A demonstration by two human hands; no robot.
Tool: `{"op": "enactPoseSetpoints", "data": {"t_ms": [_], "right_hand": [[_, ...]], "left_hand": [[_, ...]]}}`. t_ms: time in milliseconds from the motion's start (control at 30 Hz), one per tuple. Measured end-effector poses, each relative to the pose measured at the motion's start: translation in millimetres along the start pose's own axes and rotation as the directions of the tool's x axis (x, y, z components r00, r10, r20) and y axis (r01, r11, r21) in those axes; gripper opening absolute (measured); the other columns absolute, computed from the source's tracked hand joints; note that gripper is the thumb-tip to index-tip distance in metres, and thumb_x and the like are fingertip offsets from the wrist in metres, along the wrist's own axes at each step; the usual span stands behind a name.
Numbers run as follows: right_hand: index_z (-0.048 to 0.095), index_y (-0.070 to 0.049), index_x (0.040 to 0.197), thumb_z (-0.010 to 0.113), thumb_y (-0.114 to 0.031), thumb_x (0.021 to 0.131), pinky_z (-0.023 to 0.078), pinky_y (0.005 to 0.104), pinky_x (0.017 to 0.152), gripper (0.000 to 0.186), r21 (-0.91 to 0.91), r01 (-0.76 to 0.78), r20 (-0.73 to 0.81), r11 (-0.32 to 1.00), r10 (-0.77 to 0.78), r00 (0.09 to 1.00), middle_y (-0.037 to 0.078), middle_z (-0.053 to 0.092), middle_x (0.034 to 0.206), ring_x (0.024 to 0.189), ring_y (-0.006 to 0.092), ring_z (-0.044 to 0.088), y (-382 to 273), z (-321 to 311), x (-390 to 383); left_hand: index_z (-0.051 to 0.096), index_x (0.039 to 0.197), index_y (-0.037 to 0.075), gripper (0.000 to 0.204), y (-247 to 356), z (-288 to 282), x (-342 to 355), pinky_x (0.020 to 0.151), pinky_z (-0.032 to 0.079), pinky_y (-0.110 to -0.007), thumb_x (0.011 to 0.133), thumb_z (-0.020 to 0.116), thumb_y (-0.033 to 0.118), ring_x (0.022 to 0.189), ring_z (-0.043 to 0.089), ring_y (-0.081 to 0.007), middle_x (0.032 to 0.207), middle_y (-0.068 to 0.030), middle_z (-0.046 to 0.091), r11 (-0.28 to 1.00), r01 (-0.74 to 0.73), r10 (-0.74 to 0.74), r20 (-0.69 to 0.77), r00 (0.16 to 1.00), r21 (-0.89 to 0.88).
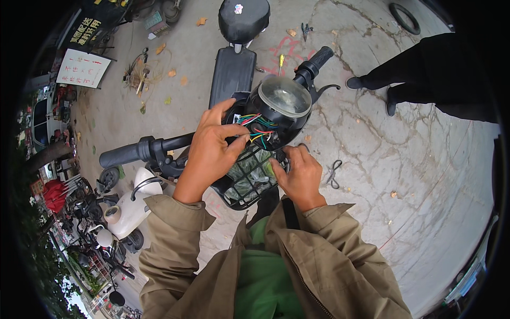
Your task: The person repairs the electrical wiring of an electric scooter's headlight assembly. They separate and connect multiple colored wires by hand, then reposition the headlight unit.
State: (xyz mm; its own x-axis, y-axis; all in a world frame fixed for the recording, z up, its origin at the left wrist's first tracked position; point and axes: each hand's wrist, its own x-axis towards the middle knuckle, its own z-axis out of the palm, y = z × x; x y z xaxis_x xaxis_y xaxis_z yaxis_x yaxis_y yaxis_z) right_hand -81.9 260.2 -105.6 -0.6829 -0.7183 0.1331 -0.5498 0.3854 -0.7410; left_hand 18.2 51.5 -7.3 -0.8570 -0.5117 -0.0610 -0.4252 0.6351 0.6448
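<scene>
My left hand (213,139) pinches thin, multicoloured wires (267,124); best not tug. I can't tell if my right hand (302,174) grips.

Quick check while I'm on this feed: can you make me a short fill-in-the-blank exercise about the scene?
1. The left hand pinches at the colored ____ beside the round lamp.
2. Next to the right hand is a black mesh ____ with green contents.
3. The screwdriver on the ground is mainly ____.
4. The nearest parked scooter at the left is mostly ____.

Missing words: wires; basket; yellow; white.
</scene>
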Motion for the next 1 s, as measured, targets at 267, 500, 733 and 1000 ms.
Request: {"op": "enactPoseSetpoints", "data": {"t_ms": [267,500,733,1000], "right_hand": [[0.074,0.002,0.109,0.083,-0.023,0.098,0.056,0.0384,0.066,0.028,0.406,-0.309,0.16,0.86,0.267,0.95,0.013,0.074,0.091,0.075,0.0235,0.072,7,3,-5],[0.074,0.005,0.113,0.068,-0.022,0.112,0.053,0.0319,0.083,0.028,0.664,-0.363,0.267,0.654,0.247,0.932,0.01,0.072,0.099,0.091,0.0149,0.066,28,19,-14],[0.076,0.003,0.111,0.055,-0.036,0.119,0.051,0.0343,0.093,0.045,0.68,-0.571,0.496,0.46,0.285,0.82,0.006,0.075,0.101,0.098,0.0168,0.064,41,35,-23],[0.076,0.004,0.11,0.051,-0.039,0.12,0.049,0.0345,0.101,0.05,0.77,-0.572,0.507,0.284,0.273,0.817,0.007,0.077,0.105,0.103,0.0164,0.065,39,40,-25]], "left_hand": [[0.087,0.104,0.006,0.017,0,1,1,0.117,0.045,-0.045,0.087,0.085,0.006,0.133,0.058,-0.0349,0.157,-0.0161,0.062,1.0,0.006,-0.006,-0.003,1.0,-0.023],[0.087,0.106,0.006,0.018,0,1,1,0.116,0.045,-0.044,0.088,0.084,0.005,0.134,0.058,-0.0337,0.157,-0.0159,0.062,0.999,0.019,-0.019,0.0,1.0,-0.032],[0.086,0.103,0.004,0.018,-1,2,3,0.115,0.048,-0.049,0.087,0.083,0.01,0.135,0.06,-0.0435,0.154,-0.0233,0.063,1.0,0.015,-0.015,-0.009,1.0,-0.022],[0.086,0.103,0.004,0.017,0,2,3,0.114,0.049,-0.048,0.088,0.083,0.011,0.134,0.061,-0.0431,0.153,-0.0226,0.063,1.0,0.019,-0.019,-0.012,1.0,-0.002]]}}
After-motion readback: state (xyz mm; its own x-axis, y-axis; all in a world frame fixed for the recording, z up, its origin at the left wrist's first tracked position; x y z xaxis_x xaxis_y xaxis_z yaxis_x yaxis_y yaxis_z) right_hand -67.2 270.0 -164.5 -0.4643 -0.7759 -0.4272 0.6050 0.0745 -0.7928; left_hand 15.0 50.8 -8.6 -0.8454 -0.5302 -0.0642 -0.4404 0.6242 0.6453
